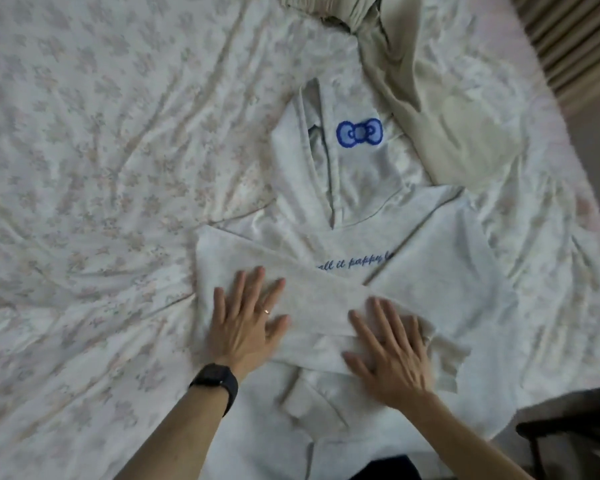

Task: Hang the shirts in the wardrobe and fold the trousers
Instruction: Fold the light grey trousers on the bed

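Tops: one pale grey hoodie.
Bottoms: one pair, beige trousers.
Grip: my left hand, right hand spread flat.
Bed: floral sheet.

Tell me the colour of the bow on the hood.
The bow is blue: dark outline, paler blue fill. Head view.

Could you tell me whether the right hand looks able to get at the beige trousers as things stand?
Probably yes: the right hand presses flat on the hoodie, holding nothing, and nothing stands between it and the beige trousers farther up the bed.
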Motion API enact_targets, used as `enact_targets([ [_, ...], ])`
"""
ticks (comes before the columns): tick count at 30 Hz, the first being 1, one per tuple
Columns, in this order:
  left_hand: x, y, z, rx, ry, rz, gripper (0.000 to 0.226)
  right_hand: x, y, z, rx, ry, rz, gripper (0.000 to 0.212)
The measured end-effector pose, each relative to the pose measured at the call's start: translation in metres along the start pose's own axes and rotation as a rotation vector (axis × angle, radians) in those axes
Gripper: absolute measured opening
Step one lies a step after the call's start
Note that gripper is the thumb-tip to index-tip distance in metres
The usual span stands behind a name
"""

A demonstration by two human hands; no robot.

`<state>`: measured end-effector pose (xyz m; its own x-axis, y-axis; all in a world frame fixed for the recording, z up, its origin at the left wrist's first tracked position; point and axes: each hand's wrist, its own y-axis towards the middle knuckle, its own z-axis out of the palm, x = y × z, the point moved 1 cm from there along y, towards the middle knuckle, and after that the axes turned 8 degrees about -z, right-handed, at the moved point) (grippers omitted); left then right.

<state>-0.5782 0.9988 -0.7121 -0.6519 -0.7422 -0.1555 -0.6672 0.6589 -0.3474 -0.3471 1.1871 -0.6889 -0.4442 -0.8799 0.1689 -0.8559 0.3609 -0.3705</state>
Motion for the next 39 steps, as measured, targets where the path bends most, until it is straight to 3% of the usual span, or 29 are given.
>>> enact_targets([
  [3,-0.019,-0.029,0.016,0.117,-0.001,-0.164,0.073,-0.024,-0.027,-0.005,0.12,0.03,0.21,0.075],
  [8,-0.053,-0.01,-0.01,0.358,0.046,-0.314,0.076,-0.041,-0.017,-0.034,0.132,0.078,0.315,0.077],
  [10,-0.07,0.013,-0.037,0.343,0.092,-0.385,0.063,-0.056,0.01,-0.056,0.088,0.13,0.354,0.08],
  [15,-0.093,0.104,-0.087,0.154,0.042,-0.39,0.037,-0.101,0.138,-0.125,-0.06,0.224,0.191,0.08],
  [18,-0.096,0.175,-0.119,-0.058,-0.134,-0.436,0.032,-0.123,0.223,-0.164,-0.159,0.339,0.122,0.077],
  [21,-0.094,0.243,-0.145,-0.185,-0.405,-0.557,0.044,-0.143,0.303,-0.186,-0.161,0.552,0.162,0.071],
  [24,-0.08,0.292,-0.155,-0.035,-0.766,-0.717,0.058,-0.149,0.365,-0.197,-0.074,0.704,0.209,0.072],
  [26,-0.073,0.303,-0.156,0.042,-0.999,-0.778,0.051,-0.149,0.382,-0.199,-0.013,0.728,0.224,0.057],
  [28,-0.072,0.304,-0.153,0.062,-1.082,-0.804,0.035,-0.151,0.388,-0.198,0.002,0.794,0.241,0.045],
  [32,-0.074,0.288,-0.165,0.095,-1.285,-0.833,0.027,-0.15,0.385,-0.199,-0.007,0.997,0.209,0.027],
  [37,-0.09,0.236,-0.2,-0.021,-1.318,-0.656,0.022,-0.138,0.319,-0.225,-0.255,1.19,0.019,0.026],
  [39,-0.094,0.196,-0.206,-0.018,-1.32,-0.618,0.02,-0.138,0.268,-0.222,-0.362,1.134,-0.059,0.025],
])
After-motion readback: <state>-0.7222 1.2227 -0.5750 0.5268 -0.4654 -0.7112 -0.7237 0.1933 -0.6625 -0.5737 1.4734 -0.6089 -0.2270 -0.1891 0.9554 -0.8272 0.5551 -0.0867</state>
